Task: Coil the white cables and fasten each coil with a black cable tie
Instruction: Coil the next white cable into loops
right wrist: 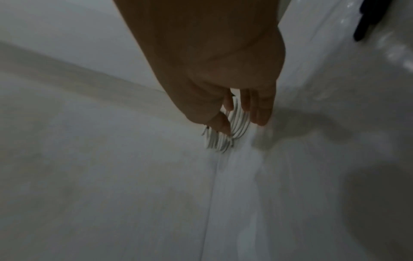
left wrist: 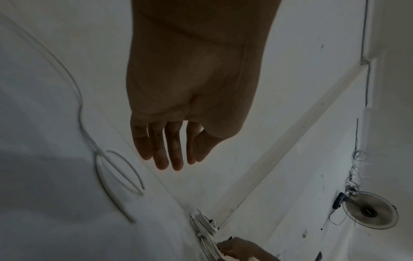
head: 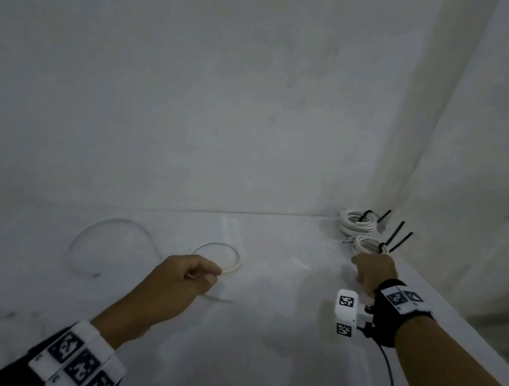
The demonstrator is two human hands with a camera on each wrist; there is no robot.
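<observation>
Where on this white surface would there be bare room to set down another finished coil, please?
The widest bare patch lies between the left hand and the right hand, running towards the near edge. The far right corner is crowded with tied coils and cable ties. Left of centre, the loose white cable loops over the surface.

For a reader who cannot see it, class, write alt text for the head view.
A person's right hand holds a tied coil of white cable beside a stack of similar coils in the table corner. The left hand, fingers loosely curled, hovers by a loose white cable.
</observation>
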